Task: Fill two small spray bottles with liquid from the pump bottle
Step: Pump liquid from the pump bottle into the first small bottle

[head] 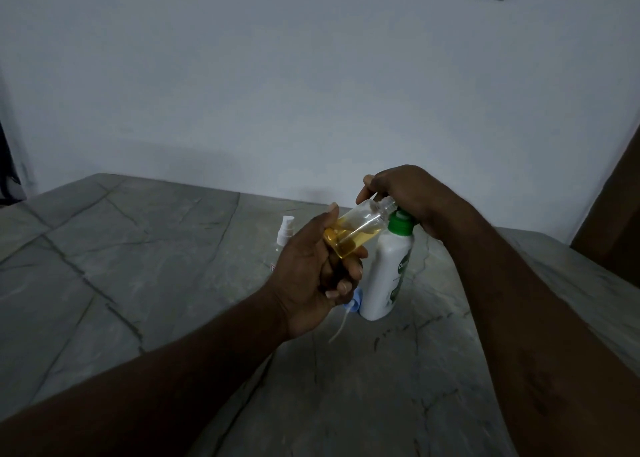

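Amber liquid visible in small spray bottle (360, 229), roughly half full, held tilted, open neck raised to spout of pump bottle (388, 276). Base gripped by left hand (311, 283), fingers curled round it. Pump head covered by right hand (405, 193), fingers bent over it. Pump bottle upright on stone table (138, 248).

Neck best kept tight against spout; strokes slow, full; tilt eased as level rises.

Second spray bottle (284, 238) capped, behind; contents not discernible. Blue sprayer cap (353, 302) laid at pump bottle base.
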Demonstrator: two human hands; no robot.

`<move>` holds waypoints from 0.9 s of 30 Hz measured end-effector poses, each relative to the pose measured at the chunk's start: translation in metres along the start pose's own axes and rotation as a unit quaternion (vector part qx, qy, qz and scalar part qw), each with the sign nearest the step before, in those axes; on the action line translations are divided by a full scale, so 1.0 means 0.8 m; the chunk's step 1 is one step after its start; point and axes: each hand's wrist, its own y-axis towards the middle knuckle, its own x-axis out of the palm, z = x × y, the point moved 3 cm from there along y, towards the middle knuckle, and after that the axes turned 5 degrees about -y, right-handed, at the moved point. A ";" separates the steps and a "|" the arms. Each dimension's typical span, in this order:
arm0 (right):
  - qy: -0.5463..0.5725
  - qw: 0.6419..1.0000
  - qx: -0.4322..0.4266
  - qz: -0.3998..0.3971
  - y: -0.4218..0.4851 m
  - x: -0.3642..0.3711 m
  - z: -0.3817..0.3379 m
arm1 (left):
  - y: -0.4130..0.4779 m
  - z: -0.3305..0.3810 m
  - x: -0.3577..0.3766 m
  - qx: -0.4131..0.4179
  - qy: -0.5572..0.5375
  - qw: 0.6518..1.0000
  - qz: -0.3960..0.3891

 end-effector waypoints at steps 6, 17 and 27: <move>0.028 0.999 -0.029 0.017 -0.006 -0.008 -0.010 | 0.000 0.001 0.004 0.006 -0.005 1.000 -0.003; 0.029 0.999 -0.024 -0.008 -0.003 0.002 -0.002 | -0.001 0.002 0.001 0.006 -0.005 1.000 0.010; 0.031 0.998 -0.048 0.015 -0.006 -0.006 -0.010 | -0.002 0.002 0.009 0.022 -0.013 1.000 0.008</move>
